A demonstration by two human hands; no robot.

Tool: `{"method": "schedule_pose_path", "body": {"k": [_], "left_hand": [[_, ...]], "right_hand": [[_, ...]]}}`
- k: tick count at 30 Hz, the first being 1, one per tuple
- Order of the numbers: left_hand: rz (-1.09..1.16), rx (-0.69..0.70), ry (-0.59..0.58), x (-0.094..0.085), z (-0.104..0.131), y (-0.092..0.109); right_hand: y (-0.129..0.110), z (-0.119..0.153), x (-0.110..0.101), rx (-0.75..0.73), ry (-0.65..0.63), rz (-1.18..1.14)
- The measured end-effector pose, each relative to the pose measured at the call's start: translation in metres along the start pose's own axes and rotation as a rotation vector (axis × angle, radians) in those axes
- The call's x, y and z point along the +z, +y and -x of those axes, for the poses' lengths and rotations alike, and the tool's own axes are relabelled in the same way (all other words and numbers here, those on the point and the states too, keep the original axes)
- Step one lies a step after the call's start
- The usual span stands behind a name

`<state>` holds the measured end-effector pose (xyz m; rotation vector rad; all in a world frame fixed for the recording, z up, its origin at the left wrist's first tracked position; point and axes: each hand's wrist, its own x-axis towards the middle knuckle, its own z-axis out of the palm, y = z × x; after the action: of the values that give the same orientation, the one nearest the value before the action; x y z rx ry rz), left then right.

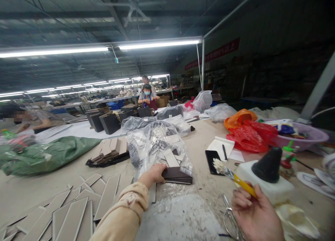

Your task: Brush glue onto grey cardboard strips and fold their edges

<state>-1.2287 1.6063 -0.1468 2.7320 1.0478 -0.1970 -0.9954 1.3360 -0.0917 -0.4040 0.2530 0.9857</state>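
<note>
Presently, left hand (155,173) grips a stack of dark card strips (177,175) at the clear plastic bag (157,143); right hand (252,211), fingers clamped, holds a yellow-handled brush (232,176) beside the scissors (230,216).

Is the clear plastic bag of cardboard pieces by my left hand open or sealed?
Open. The clear plastic bag gapes toward the left hand, which grips a dark stack of cardboard strips sticking out of its mouth.
</note>
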Motion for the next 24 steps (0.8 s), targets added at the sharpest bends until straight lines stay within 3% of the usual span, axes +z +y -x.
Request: {"method": "schedule_pose_path", "body": {"k": [6, 11, 14, 17, 21, 24], "left_hand": [[0.023, 0.048, 0.072, -0.001, 0.014, 0.009], [0.111, -0.049, 0.214, -0.007, 0.031, 0.017], [0.189, -0.145, 0.359, -0.016, 0.056, 0.021], [0.322, -0.228, 0.438, -0.015, 0.099, 0.027], [0.596, -0.282, 0.297, 0.014, 0.165, 0.048], [0.769, -0.287, 0.131, 0.044, 0.195, 0.074]], "right_hand": [[-0.010, -0.001, -0.009, -0.018, -0.046, 0.065], [-0.015, 0.000, -0.014, -0.049, -0.078, 0.086], [-0.021, 0.002, -0.017, -0.050, -0.111, 0.065], [-0.030, 0.007, -0.021, -0.064, -0.126, 0.063], [-0.036, 0.018, -0.023, -0.070, -0.185, 0.165], [-0.029, 0.023, -0.023, -0.065, -0.252, 0.288]]}}
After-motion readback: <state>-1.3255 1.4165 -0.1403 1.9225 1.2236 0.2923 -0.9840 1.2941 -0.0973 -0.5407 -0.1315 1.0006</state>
